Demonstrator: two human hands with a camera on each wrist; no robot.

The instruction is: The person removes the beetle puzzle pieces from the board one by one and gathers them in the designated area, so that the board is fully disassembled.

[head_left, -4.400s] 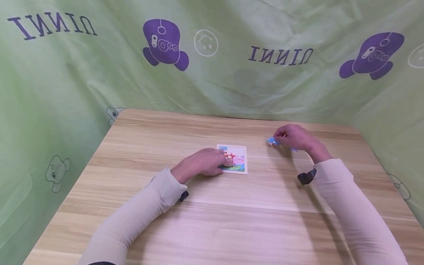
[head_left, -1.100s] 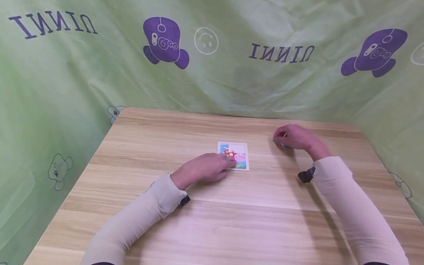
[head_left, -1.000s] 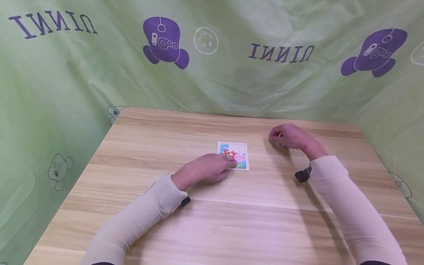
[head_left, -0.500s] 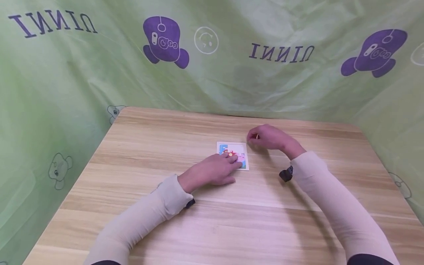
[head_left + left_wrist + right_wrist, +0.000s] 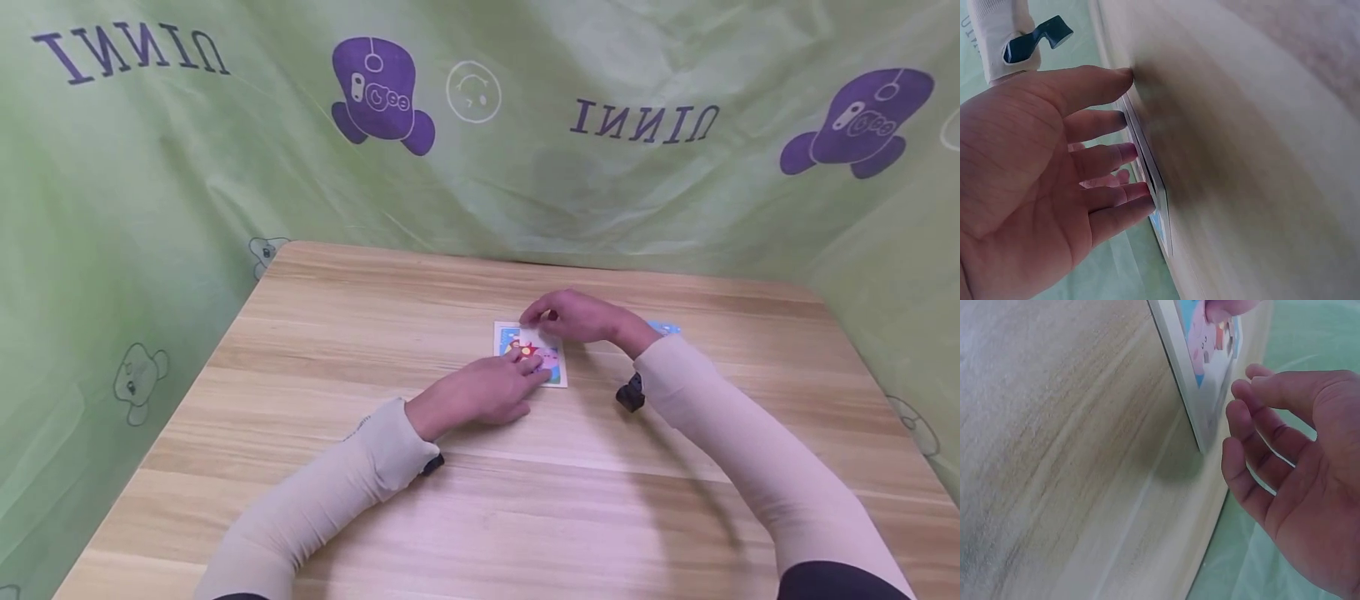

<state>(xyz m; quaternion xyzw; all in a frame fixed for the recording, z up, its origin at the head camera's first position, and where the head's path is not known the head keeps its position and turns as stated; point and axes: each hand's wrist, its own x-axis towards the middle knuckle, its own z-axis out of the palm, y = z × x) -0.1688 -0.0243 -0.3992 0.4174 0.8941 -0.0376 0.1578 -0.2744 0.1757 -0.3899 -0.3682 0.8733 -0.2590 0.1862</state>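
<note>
A small square picture puzzle (image 5: 534,339) in a white frame lies on the table, with a pink pig and red clothing on it and a bare white area toward its top right. My left hand (image 5: 498,390) rests its fairly straight fingers on the lower part; in the left wrist view the fingertips (image 5: 1127,152) meet the frame's edge. Over the top edge, my right hand (image 5: 573,317) has thumb and forefinger brought together in a pinch; the puzzle piece there is hidden by the fingers. In the right wrist view the right hand (image 5: 1291,437) hovers beside the puzzle's corner.
A loose blue puzzle piece (image 5: 663,327) lies beyond the right wrist, partly hidden by it. The wooden table (image 5: 360,300) ends at a green printed curtain (image 5: 517,200) along the back and sides.
My right hand has moved left from the loose pieces to the puzzle's top edge, carrying a small piece. My left hand has shifted slightly right, fingers still on the puzzle.
</note>
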